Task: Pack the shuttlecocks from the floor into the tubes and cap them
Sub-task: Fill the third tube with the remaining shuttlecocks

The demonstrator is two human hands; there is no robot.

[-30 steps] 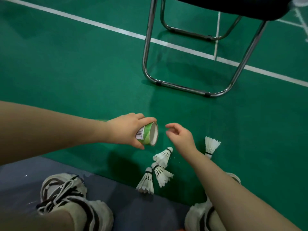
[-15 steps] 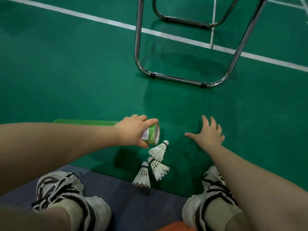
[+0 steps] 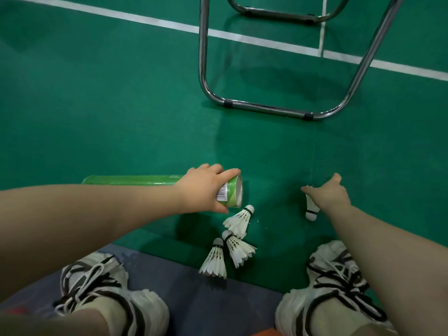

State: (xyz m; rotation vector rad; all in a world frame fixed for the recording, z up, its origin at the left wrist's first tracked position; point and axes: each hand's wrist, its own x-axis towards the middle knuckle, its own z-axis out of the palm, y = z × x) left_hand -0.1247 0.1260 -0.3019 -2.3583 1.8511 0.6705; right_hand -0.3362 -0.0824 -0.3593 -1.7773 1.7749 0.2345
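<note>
My left hand (image 3: pixel 206 187) grips a green shuttlecock tube (image 3: pixel 135 180) near its open, uncapped end, which points right; the tube lies level just above the green floor. Three white feather shuttlecocks lie just below the tube mouth: one (image 3: pixel 238 218) right under it, another (image 3: pixel 238 249) below that, and a third (image 3: pixel 214 259) at the edge of the grey mat. To the right, my right hand (image 3: pixel 328 194) reaches down over a fourth shuttlecock (image 3: pixel 311 208), with the thumb and fingers closing on its feather end; the cork points toward me.
A chrome chair frame (image 3: pixel 261 107) stands on the floor beyond the hands. White court lines (image 3: pixel 150 19) cross the far floor. My two white and black sneakers (image 3: pixel 97 289) rest at the bottom, the left one on a grey mat (image 3: pixel 194 297).
My right hand moved from near the tube mouth out to the right, spread above the floor, then came down onto the fourth shuttlecock. The left hand and tube stayed about where they were.
</note>
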